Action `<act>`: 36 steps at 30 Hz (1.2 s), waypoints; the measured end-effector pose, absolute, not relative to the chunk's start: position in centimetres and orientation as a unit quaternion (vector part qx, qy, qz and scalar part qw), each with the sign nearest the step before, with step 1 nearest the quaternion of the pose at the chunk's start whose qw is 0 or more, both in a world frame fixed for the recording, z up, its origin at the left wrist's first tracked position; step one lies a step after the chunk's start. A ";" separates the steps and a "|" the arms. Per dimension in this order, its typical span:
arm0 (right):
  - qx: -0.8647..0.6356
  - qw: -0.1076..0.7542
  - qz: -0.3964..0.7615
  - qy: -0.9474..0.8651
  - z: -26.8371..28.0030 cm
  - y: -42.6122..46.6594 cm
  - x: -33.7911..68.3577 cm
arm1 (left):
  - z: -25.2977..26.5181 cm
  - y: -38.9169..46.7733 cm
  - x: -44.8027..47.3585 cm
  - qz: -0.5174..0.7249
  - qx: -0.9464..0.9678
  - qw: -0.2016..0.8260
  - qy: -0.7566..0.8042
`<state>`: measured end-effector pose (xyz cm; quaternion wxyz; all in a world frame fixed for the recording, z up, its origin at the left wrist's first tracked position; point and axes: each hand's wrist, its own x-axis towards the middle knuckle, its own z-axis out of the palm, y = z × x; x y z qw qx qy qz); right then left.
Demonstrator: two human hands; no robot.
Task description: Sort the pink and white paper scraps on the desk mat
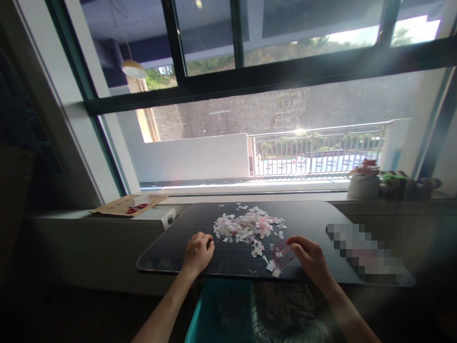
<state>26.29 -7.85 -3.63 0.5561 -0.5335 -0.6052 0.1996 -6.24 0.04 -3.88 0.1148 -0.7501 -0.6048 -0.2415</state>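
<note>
A pile of small white and pink paper scraps [246, 225] lies on the dark table [164, 255], with loose pieces trailing toward its front edge. My right hand [311, 259] pinches a see-through pinkish plastic piece, rounded like a protractor [283, 255], between thumb and fingers. That piece is tilted over a few scraps near the front edge. Left of the pile, my left hand [199, 252] rests on the tabletop with its fingers curled in. Nothing shows in it, and its palm is hidden.
Below the table's front edge stands a teal bin [223, 312], beside a patterned cloth [285, 314]. A blurred-out flat item [364, 252] lies at the table's right. Red-handled scissors [137, 208] lie on brown paper [110, 206] on the left sill. A white pot [363, 185] stands at the right.
</note>
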 end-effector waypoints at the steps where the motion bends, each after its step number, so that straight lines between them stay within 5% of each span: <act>1: -0.538 0.554 0.194 -0.605 -3.7 -7.8 26.3 | -3.9 0.1 -6.2 -0.242 -0.750 0.114 -0.605; 23: -0.502 0.548 0.186 -0.643 -3.6 -8.6 26.6 | -3.9 -0.1 -6.2 -0.243 -0.750 0.114 -0.605; 36: -0.603 0.554 0.149 -0.554 -4.2 -7.9 26.7 | -3.8 0.0 -6.2 -0.241 -0.751 0.116 -0.604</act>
